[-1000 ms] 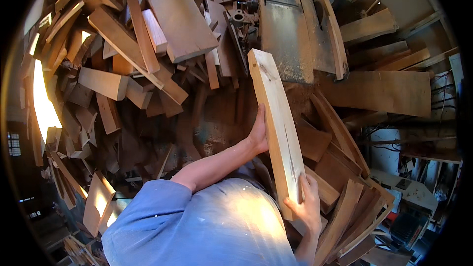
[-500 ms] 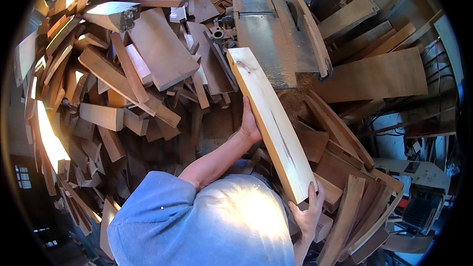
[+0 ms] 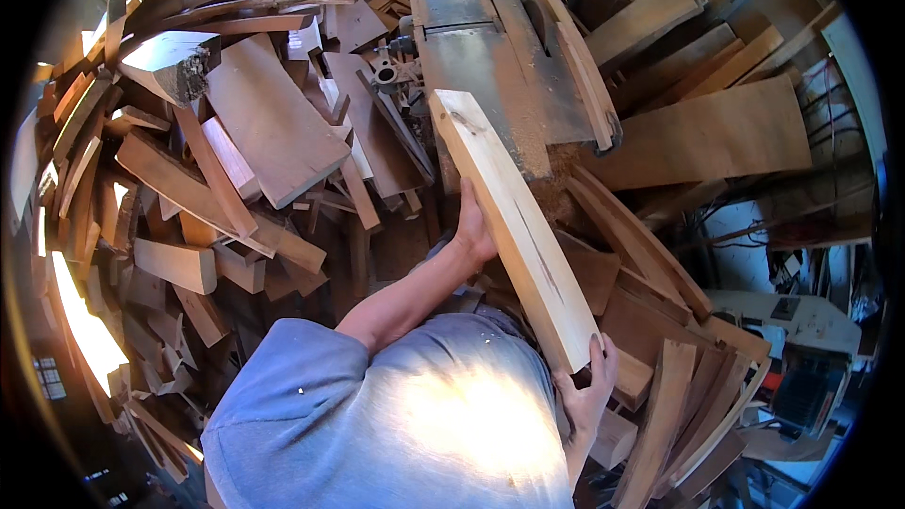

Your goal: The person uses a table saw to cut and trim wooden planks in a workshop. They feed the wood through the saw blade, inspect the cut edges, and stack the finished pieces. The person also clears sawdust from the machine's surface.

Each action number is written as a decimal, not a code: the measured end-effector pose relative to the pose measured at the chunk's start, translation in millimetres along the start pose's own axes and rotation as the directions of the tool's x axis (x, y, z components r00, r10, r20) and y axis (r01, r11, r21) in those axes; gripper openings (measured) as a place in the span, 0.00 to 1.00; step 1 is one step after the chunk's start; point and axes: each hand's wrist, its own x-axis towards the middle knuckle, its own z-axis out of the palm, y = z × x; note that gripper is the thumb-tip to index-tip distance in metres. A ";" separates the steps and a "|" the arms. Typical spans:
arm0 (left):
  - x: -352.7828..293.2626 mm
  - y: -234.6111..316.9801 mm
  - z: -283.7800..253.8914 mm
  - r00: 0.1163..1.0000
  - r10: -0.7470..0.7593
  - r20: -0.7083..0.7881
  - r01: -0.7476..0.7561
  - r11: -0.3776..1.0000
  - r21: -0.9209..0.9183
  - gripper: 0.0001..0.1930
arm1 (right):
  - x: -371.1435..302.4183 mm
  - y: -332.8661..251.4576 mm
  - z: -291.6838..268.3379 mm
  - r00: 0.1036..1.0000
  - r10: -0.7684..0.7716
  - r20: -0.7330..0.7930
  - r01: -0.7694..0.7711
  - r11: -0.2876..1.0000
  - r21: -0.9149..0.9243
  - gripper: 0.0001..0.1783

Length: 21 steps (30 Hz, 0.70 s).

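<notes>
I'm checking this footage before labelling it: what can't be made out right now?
All in the head view:
Left hand: most of its fingers, hidden by the board.
Board: its underside, turned away from the camera.
Shirt: detail mid-front, washed out by glare; the rest, cut off by the lower edge.

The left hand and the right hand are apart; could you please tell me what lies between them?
In the head view, the pale board runs between the left hand, at its left edge, and the right hand, at its near end.
</notes>
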 end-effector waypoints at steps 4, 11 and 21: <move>26.6 11.5 -1.6 0.977 0.046 -0.208 -0.021 0.992 0.124 0.45 | 29.6 8.1 13.0 0.993 0.103 0.065 -0.113 0.977 0.181 0.47; 50.4 14.5 -6.6 0.953 0.093 -0.288 0.002 0.949 0.316 0.38 | 40.7 -1.5 26.3 0.944 0.311 0.107 -0.322 0.808 0.493 0.46; 48.8 12.6 -15.3 0.940 0.069 -0.333 0.159 0.775 0.611 0.30 | 30.2 32.8 53.9 0.827 0.509 0.236 -0.470 0.398 0.788 0.33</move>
